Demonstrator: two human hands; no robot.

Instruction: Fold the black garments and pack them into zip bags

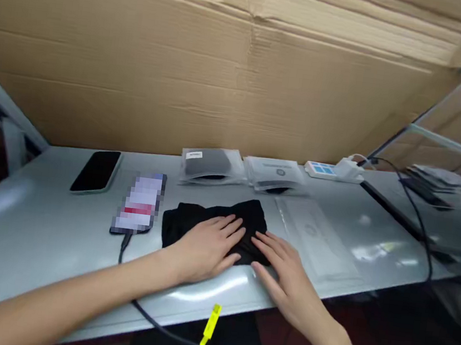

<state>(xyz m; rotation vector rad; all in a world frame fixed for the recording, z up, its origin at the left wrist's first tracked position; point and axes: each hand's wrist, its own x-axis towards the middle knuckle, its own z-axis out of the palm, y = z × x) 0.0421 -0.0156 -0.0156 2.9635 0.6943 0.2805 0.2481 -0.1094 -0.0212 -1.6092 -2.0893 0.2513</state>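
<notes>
A folded black cloth [191, 215] lies on the grey table near its front edge. My left hand [208, 248] rests flat on the cloth with its fingers spread. On the cloth's right side, my right hand [283, 268] touches it with outstretched fingertips, the thumb apart. A clear plastic bag [315, 236] lies flat just beyond my right hand. Behind the cloth are two packed bags, one with a dark item and a white label [210, 164], the other with a round mark [275, 173].
On the left lie a dark-screened phone [96, 171] and a lit phone [139, 203] with a black cable carrying a yellow tag [210, 328]. A white power strip [323, 170] stands at the back right. Cardboard [164, 63] walls the rear; metal posts flank the table.
</notes>
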